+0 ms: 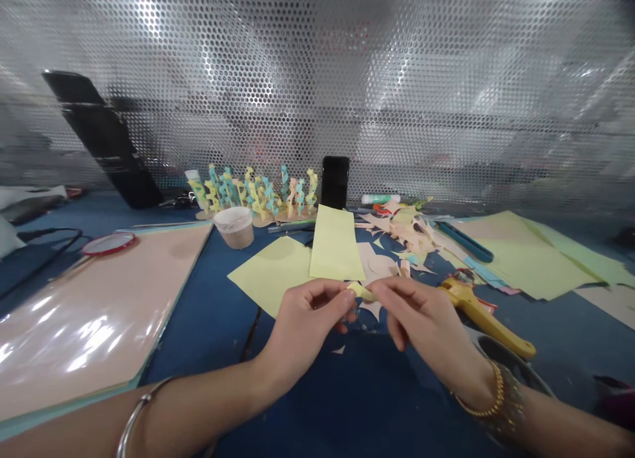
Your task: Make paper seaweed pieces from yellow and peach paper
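Note:
Between my two hands is a small yellow paper piece (358, 289), slightly bent. My left hand (315, 316) pinches its left end between thumb and forefinger. On the other end, my right hand (421, 319) has its thumb and fingertips closed; the fingers cover part of the piece. Just beyond the hands lies a yellow paper strip (337, 246), over a larger yellow sheet (278, 273). A pale pink paper piece (374, 263) lies partly under the strip.
Curled paper spirals (258, 193) stand at the back beside a white cup (235, 228). A phone (335, 182) leans on the perforated metal wall. Paper scraps (411, 233), a blue cutter (465, 241) and a yellow-handled tool (489, 319) lie right. Plastic-covered pink sheets (109, 312) lie left.

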{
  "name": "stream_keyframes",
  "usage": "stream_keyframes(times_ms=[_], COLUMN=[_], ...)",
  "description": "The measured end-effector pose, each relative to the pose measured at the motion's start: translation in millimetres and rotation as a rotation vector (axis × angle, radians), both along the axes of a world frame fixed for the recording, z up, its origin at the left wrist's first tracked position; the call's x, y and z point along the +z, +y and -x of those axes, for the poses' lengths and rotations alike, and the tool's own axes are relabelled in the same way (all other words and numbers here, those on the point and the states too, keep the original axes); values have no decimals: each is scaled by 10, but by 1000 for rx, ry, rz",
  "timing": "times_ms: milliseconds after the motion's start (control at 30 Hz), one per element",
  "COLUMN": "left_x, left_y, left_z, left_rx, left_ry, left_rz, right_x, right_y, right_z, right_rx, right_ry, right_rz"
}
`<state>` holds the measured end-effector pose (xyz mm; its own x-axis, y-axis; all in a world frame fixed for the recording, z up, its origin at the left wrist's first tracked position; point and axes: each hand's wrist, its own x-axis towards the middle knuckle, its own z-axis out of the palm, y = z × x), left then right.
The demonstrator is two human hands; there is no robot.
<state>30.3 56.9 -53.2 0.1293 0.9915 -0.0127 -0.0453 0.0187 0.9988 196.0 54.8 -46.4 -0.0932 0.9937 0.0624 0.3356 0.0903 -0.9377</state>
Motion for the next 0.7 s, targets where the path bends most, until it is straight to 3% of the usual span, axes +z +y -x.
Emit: stream_keyframes(times_ms=[167, 367, 500, 700], left_x=[-28, -45, -41, -11], left_y=[10, -2, -5, -39], left_z=[6, 5, 9, 10], left_rx=[-19, -89, -106, -118], left_ry=[-96, -130, -95, -25], left_rz=[63, 93, 75, 78], right_x=[-37, -21, -15, -30], right_y=[134, 189, 156, 133], right_z=[-143, -176, -162, -142], right_rx=[-156, 50, 218, 199], right_ry=[78, 79, 165, 199], right_rz=[-6, 121, 87, 46])
